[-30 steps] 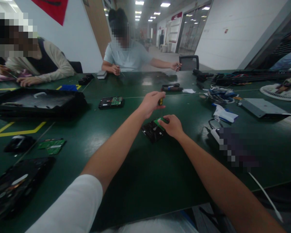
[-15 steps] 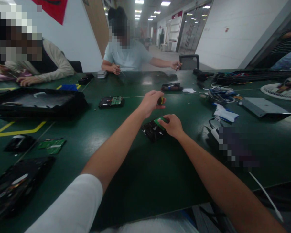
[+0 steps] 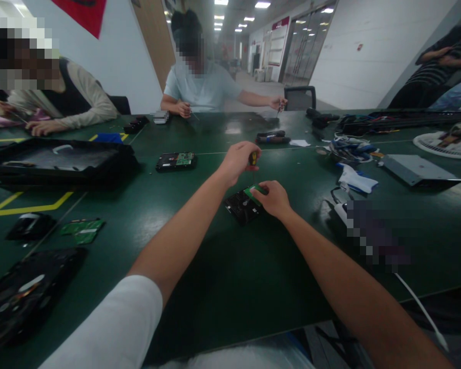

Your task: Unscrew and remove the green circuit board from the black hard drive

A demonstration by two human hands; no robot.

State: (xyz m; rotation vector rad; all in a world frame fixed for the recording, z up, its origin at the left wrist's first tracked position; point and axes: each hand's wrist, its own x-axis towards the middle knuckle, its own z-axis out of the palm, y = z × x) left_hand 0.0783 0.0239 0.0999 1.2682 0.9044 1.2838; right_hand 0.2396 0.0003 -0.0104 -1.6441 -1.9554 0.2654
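My left hand [image 3: 238,160] is closed round the yellow and black handle of a screwdriver [image 3: 254,158], whose thin shaft points down at the hard drive. The black hard drive [image 3: 241,207] lies on the green table [image 3: 215,277] in front of me, with a green circuit board [image 3: 251,193] at its upper right part. My right hand [image 3: 273,199] rests at the drive's right side, thumb and fingers pinched on the green board. The screwdriver tip is too small to make out against the board.
Another drive [image 3: 176,161] lies beyond my left forearm. At the left are black trays [image 3: 61,161], a loose green board [image 3: 83,231] and a large black drive [image 3: 26,297]. Cables [image 3: 351,148], a grey metal case [image 3: 420,170] and a power strip [image 3: 343,212] lie right. People sit opposite.
My left hand has turned slightly, and the screwdriver now stands more upright with its shaft visible. My right hand has hardly moved. At the far right a person in stripes has come further into view.
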